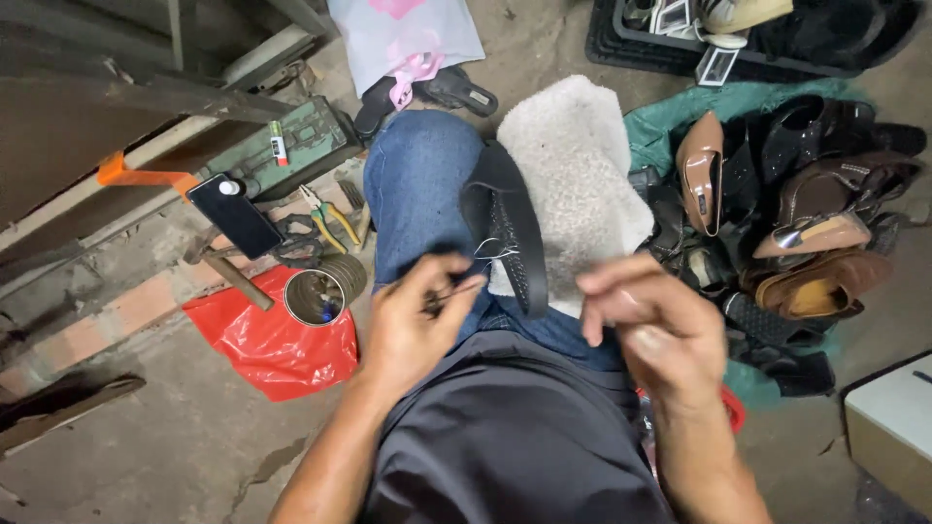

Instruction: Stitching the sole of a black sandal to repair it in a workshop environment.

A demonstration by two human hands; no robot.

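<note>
Stitching: white thread [495,252] is seen running from the black shoe [505,233] towards the left hand, so sewing is judged to be under way, not finished; how much of the seam is closed cannot be told from here.
Shoe position: the black shoe is laid across the person's lap, on the blue jeans [417,184], partly resting on a fluffy white cloth [573,165] spread over the right thigh.
Left hand: the left hand [413,325] is pinched narrow on a thin dark tool, likely a needle or awl, with the thread end drawn close to the fingertips.
Right hand: the right hand [646,315] is blurred, fingers curled in and pinched together; whether thread is gripped cannot be told.
Left to do: the thread hangs loose and uncut, so more pulling and tying off is judged to remain.
Tin can: a round metal can [314,297] stands on a red plastic bag [272,340] on the floor; small dark bits are glimpsed inside, too small to name.
Black tray: a dark crate [621,39] at the top holds shoes and small framed pieces.
Shoe pile: brown, tan and black shoes [806,223] are heaped on a green sheet [670,116] to the right.
Tools: pliers [325,213], a hammer [233,272] and a phone [233,213] are laid by the can.
</note>
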